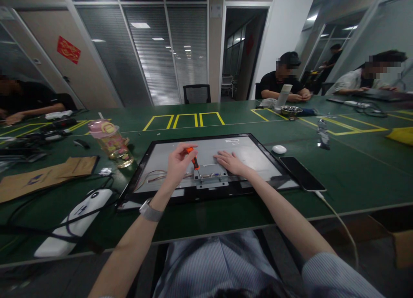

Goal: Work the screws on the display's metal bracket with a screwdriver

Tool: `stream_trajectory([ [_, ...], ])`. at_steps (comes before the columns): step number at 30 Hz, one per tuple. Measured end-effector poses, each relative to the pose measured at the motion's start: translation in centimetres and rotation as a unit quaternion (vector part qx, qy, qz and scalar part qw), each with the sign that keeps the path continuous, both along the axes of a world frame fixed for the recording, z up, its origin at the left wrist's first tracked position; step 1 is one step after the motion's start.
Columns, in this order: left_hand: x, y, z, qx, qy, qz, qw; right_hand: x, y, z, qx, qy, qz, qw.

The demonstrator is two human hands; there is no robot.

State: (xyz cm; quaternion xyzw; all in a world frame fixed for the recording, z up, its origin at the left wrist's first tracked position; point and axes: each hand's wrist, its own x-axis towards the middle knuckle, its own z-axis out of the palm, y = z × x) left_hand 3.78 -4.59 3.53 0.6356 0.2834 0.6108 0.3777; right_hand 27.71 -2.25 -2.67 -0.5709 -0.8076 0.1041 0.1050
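A monitor panel [258, 153] lies face down on the green table [355, 169], its grey metal back up, with a small metal bracket plate [211, 179] near its front edge. My left hand [179, 160] is closed round an orange-handled screwdriver [193, 159], whose tip points down at the bracket. A watch sits on that wrist. My right hand [229, 161] lies flat and open on the panel's back, just right of the screwdriver. Thin coloured wires [151, 177] run across the panel at the left.
A black phone [301, 173] with a white cable lies right of the panel, a white mouse [279, 149] behind it. A pink bottle [111, 143], brown paper bags [45, 175] and a white power strip [72, 222] sit left. Other people sit at the far sides.
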Motion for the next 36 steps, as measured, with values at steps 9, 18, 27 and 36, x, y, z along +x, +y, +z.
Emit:
stream_trajectory([
  [9,0.12,-0.22,0.3,-0.019,-0.048,-0.063,0.997,0.04,-0.11,0.11,-0.003,0.006,0.002,1.0],
  [18,0.21,-0.28,0.17,0.021,-0.014,0.011,1.0,-0.1,-0.05,0.05,0.005,-0.008,-0.001,1.0],
  [27,0.09,-0.33,0.11,0.025,-0.001,0.025,0.999,-0.07,-0.16,0.21,0.0,-0.003,0.001,1.0],
  [36,0.18,-0.39,0.26,0.009,-0.036,-0.038,0.999,-0.09,-0.25,0.26,-0.003,0.006,0.002,1.0],
])
